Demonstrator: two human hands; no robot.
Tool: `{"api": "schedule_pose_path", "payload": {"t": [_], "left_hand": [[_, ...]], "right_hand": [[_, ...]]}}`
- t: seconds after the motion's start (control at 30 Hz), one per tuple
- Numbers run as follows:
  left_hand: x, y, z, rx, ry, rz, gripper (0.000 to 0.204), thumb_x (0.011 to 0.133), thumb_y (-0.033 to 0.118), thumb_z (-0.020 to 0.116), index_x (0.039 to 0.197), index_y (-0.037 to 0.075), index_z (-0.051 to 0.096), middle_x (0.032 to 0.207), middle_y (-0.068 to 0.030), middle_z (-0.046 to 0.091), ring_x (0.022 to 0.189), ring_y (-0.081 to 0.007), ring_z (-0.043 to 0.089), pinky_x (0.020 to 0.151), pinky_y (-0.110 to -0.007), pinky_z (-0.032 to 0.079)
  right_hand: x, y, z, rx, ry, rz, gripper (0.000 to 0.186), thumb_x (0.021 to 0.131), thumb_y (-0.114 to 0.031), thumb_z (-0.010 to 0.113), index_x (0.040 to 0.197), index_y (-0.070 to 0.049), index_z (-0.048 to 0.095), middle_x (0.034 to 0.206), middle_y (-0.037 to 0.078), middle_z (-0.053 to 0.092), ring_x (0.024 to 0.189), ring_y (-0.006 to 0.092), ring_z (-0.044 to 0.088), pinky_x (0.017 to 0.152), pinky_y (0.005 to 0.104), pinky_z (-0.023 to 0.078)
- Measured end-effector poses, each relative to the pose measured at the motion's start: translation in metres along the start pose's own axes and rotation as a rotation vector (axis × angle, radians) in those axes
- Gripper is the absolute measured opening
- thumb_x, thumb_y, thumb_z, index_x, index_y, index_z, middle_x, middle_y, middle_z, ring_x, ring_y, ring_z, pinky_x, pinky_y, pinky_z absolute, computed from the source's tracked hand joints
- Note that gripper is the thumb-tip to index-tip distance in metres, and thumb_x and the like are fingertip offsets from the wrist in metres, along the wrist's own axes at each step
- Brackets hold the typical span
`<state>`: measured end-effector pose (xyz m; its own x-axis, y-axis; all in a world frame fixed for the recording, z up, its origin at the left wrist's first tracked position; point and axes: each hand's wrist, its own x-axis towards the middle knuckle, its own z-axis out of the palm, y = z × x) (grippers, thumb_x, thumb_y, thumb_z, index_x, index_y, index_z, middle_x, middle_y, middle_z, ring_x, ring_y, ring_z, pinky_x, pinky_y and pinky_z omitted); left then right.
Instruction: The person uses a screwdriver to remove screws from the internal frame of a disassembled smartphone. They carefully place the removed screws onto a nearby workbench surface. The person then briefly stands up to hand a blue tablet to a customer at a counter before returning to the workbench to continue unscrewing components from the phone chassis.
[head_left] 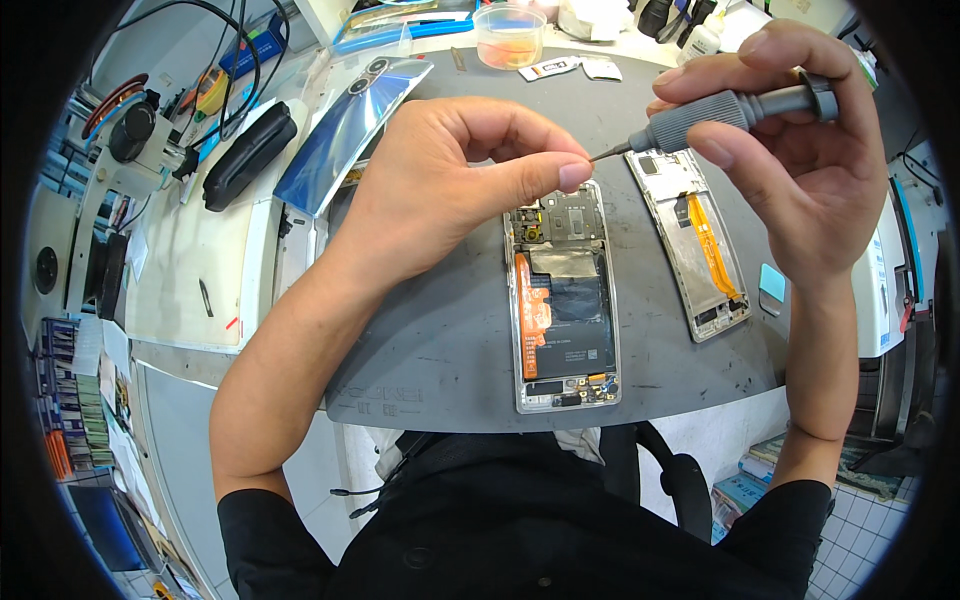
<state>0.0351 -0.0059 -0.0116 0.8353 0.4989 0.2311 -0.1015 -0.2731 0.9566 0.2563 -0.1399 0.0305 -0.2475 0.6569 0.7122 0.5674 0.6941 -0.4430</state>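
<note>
My left hand (450, 190) is pinched at the thin tip of a grey screwdriver (690, 125); anything tiny between the fingertips is too small to make out. My right hand (800, 190) grips that screwdriver by its knurled handle, raised at the upper right. Below the fingertips an opened phone (570, 330) lies on the grey mat (430, 350), showing its battery, orange flex and internal boards. To its right lies a silver phone frame (715, 305) with a yellow ribbon. A glossy blue back panel (320, 140) rests at the upper left, beyond my left hand.
A black pouch (245, 160), cables and a microscope-like stand (130, 130) stand at the left. A clear tub (508, 37), small packets (548, 68) and bottles (700, 42) line the back. A small blue pad (771, 285) lies at the right.
</note>
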Motion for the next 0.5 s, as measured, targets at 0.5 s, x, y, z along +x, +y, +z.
{"api": "schedule_pose_path", "payload": {"t": [0.5], "left_hand": [[-0.004,-0.007,-0.004,0.616,-0.084,-0.037,0.019,0.088,0.013,0.065,0.096,0.000,0.075,0.078,-0.0054,0.068,0.064,-0.0079,0.053,0.058,-0.026,0.042]], "right_hand": [[0.002,0.014,0.037,-0.156,-0.136,0.277,0.038,0.084,-0.004,0.078,0.113,-0.004,0.054,0.102,0.006,0.068,0.098,0.0142,0.070,0.072,0.0243,0.060]]}}
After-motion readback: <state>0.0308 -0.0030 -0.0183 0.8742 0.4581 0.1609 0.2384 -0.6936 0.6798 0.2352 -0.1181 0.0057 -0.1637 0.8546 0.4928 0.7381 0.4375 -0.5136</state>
